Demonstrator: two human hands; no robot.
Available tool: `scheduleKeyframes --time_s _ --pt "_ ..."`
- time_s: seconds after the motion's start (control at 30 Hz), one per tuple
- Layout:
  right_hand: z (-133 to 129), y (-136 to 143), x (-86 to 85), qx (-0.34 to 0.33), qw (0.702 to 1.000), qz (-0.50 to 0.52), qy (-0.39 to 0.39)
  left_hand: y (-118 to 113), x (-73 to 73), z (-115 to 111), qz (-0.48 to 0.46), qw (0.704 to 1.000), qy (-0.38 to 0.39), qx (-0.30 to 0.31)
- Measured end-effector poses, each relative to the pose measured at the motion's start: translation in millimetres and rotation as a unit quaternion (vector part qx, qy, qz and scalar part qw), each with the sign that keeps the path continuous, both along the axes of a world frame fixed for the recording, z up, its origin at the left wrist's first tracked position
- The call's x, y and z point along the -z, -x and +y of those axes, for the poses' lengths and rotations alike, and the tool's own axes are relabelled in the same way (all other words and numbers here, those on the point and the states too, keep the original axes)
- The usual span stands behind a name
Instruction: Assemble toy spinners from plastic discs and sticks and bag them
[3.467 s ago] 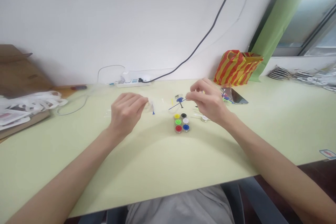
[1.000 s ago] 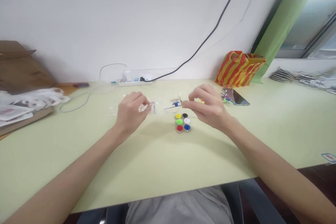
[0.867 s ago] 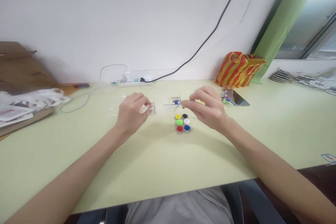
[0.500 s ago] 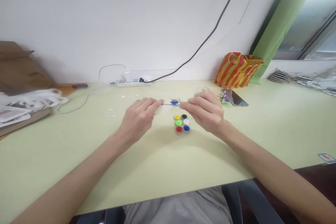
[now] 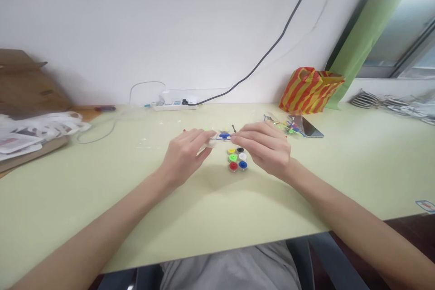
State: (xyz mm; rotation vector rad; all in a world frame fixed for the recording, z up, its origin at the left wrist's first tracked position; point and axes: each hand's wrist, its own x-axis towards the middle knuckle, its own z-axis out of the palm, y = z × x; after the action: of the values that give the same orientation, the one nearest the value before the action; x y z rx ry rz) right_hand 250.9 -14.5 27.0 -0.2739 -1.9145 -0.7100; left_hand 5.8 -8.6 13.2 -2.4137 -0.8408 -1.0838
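Both hands meet above the middle of the table, pinching a thin blue plastic bar with a wider round middle (image 5: 224, 136). My left hand (image 5: 185, 154) has its thumb and forefinger closed at the bar's left end, with crinkled clear plastic about the fingertips. At the opposite end, the fingertips of my right hand (image 5: 267, 147) are closed on the bar. Just below the hands stand several small round pieces in clear cups: green (image 5: 233, 157), white (image 5: 242, 157), red (image 5: 233, 166), blue (image 5: 243, 165), yellow (image 5: 231, 151) and black (image 5: 240, 149). A small dark stick (image 5: 234, 128) shows behind.
Right of my hands lie a clear bag of coloured plastic parts (image 5: 288, 127) and a dark phone (image 5: 311, 128). A striped bag (image 5: 311, 93) stands behind them. Along the wall sits a power strip (image 5: 173, 105); white straps (image 5: 50, 129) are piled at left.
My fingertips have come closer together along the blue bar. Clear plastic now shows by my left fingers, and the dark stick has come into sight behind. The view has shifted slightly.
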Motion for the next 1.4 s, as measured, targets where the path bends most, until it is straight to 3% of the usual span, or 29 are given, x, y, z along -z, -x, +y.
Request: scheduleKeyframes --time_s 0.33,0.6,0.8,1.03,1.27,1.4 --pt "1 1 -3.2 -0.022 0.998 -0.009 0.062 6 0.7 4 -0.02 0.999 0.02 -0.027" --pt "1 6 1.0 -0.002 0.99 -0.086 0.115 1 -4.4 -2 0.034 0.999 -0.008 0.018" --pt "0 8 3.6 0.008 0.988 -0.038 0.153 -3 -6.7 -6 0.035 0.997 -0.011 0.063" --pt "-7 11 6.8 0.016 0.987 -0.061 0.146 -12 -5.5 -11 0.031 0.994 -0.01 0.105" --pt "-7 12 2.6 -0.073 0.968 -0.109 0.212 -7 -7.1 -9 0.007 0.997 -0.029 0.071" --pt "-6 12 2.7 -0.027 0.964 -0.164 0.206 -4 -9.7 -7 -0.012 0.998 -0.041 0.043"
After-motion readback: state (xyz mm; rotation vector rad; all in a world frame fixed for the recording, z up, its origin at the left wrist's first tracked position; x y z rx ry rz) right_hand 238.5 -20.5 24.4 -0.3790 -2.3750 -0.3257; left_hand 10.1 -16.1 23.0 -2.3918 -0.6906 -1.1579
